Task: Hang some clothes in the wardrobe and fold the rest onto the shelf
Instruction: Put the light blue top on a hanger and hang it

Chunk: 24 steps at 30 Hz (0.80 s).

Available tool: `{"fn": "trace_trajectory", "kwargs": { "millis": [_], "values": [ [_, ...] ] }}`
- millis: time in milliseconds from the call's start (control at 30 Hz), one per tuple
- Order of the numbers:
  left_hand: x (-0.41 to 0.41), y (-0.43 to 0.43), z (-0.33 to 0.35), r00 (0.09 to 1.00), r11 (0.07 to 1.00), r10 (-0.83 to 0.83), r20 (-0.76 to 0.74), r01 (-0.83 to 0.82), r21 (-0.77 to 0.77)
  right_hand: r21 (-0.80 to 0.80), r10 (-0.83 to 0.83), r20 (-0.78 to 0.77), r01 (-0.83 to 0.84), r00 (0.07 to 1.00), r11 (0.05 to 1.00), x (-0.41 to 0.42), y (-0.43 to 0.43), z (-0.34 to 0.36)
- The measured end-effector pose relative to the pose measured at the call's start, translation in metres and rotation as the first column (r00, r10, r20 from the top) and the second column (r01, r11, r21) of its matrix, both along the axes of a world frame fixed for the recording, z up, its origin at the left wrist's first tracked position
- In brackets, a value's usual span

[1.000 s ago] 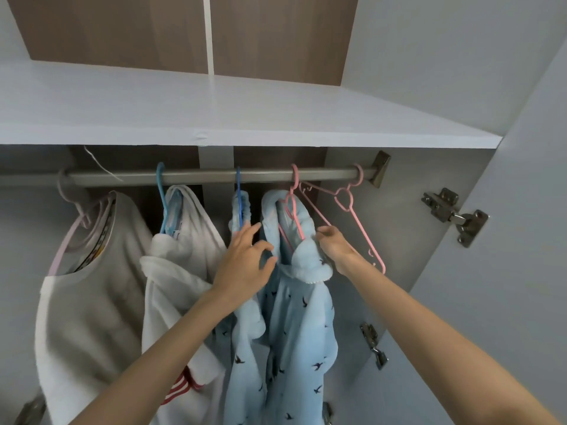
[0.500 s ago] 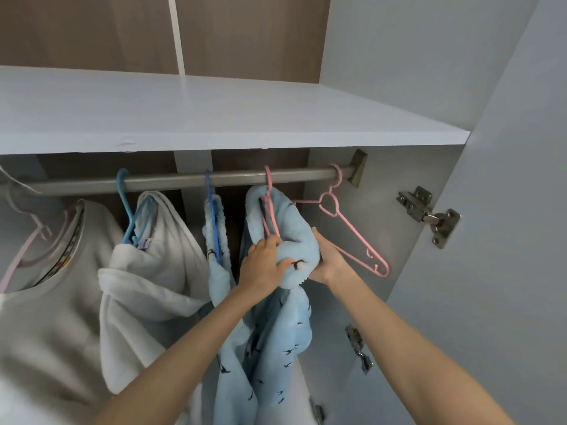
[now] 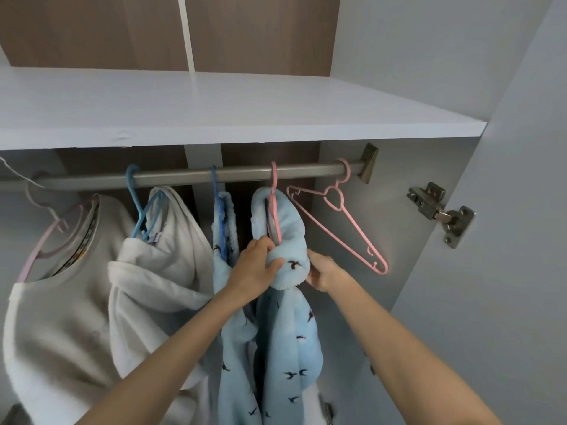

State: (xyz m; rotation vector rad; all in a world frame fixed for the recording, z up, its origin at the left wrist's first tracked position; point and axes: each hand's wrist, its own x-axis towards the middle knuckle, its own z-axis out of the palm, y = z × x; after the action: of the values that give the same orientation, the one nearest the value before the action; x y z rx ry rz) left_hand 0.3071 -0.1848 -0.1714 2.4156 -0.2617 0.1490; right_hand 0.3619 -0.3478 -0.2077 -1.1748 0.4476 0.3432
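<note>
Both your arms are reaching up and forward into the wardrobe, forearms converging. Your left hand (image 3: 256, 266) is curling its fingers over the bunched top of the blue garment (image 3: 288, 332), thumb pressing the fold from the front, just below the pink hanger (image 3: 274, 194) that is carrying it. Your right hand (image 3: 323, 271) is gripping the same fold from the right, fingers tucking behind the fabric. The garment is hanging from the rail (image 3: 245, 173), beneath the shelf (image 3: 245, 111), between a second blue piece (image 3: 222, 240) and a bare hanger (image 3: 340, 222).
</note>
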Motion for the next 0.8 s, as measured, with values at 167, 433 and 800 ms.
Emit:
{"fn": "trace_trajectory", "kwargs": {
  "millis": [167,433,800],
  "values": [
    [-0.007,-0.001,-0.001,0.996,0.998,-0.018,-0.085,0.013,-0.059,-0.571,0.112,0.453,0.191,0.885,0.799,-0.009,0.001,0.01],
    [-0.017,-0.001,0.0,0.992,0.997,0.009,-0.127,-0.019,-0.077,-0.767,0.358,0.335,0.031,0.871,0.641,-0.034,-0.014,0.019],
    [-0.047,0.008,0.037,0.997,0.965,0.073,0.018,-0.066,-0.255,-0.652,0.352,0.546,0.122,0.76,0.748,-0.076,-0.014,0.079]
  ]
}}
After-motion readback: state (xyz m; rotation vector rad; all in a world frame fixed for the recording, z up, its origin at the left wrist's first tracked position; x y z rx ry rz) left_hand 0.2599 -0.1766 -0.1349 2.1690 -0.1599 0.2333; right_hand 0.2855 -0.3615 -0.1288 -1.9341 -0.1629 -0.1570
